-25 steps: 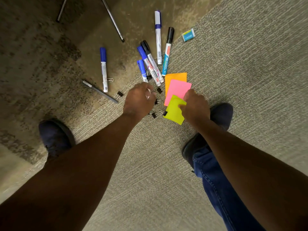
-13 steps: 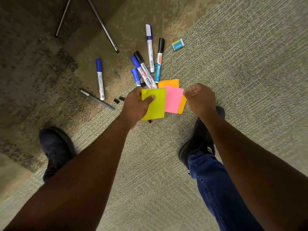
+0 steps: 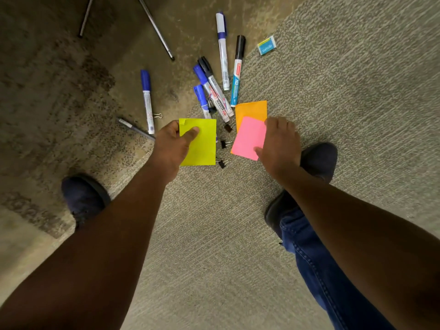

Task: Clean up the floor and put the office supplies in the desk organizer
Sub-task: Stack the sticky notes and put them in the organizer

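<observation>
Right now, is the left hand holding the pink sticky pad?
No, the left hand grips the yellow pad; the right hand holds the pink pad.

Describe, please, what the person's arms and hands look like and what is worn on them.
Both forearms are bare, with no sleeve in view. The left hand and right hand wear no gloves, and no watch or bracelet shows on either wrist. Any ring is too small to tell. Below the right arm, blue jeans with visible seam stitching show, and dark shoes.

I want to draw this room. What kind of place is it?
Probably an office floor. Grey-green carpet lies underfoot, whiteboard markers, binder clips and sticky pads lie scattered on it, and thin metal legs, maybe of a desk or chair, stand nearby.
</observation>
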`<state>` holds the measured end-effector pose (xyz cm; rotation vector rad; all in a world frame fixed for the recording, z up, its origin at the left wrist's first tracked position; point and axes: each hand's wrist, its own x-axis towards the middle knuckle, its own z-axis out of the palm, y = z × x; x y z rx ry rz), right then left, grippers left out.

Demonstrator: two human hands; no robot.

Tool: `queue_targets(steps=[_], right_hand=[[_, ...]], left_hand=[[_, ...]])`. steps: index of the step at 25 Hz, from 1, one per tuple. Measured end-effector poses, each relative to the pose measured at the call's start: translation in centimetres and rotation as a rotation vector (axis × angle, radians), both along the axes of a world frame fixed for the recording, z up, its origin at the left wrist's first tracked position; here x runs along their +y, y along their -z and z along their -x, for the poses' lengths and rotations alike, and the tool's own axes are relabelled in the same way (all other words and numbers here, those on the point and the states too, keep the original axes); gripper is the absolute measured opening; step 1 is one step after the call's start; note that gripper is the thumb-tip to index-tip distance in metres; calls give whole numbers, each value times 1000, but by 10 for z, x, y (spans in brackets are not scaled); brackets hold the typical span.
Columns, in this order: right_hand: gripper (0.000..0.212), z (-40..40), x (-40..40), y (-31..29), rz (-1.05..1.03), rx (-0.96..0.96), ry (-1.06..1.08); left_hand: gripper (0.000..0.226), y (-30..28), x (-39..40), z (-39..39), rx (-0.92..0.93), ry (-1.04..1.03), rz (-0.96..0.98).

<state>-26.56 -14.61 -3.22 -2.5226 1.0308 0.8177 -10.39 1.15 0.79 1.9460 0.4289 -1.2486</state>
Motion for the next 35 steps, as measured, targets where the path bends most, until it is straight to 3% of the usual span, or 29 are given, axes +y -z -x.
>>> queue_targets(steps=[8, 19, 24, 27, 30, 33, 35], right_hand=[[57, -1, 10, 2, 41, -70, -12], [65, -11, 16, 5, 40, -1, -37], [77, -22, 10, 7, 31, 123, 16], [66, -19, 8, 7, -31, 133, 25], [35, -11, 4, -2, -342, 22, 164], [8, -6, 2, -14, -908, -172, 582], [15, -4, 3, -20, -1218, -242, 865]], left_hand=[[23, -4, -16, -4, -11, 37, 20], [11, 5, -10, 3, -31, 92, 7], [4, 6, -10, 4, -75, 156, 0], [6, 6, -12, 5, -68, 212, -11], [15, 3, -15, 8, 5, 362, 6], [37, -4, -19, 13, 78, 564, 108], [39, -8, -21, 11, 167, 565, 175]])
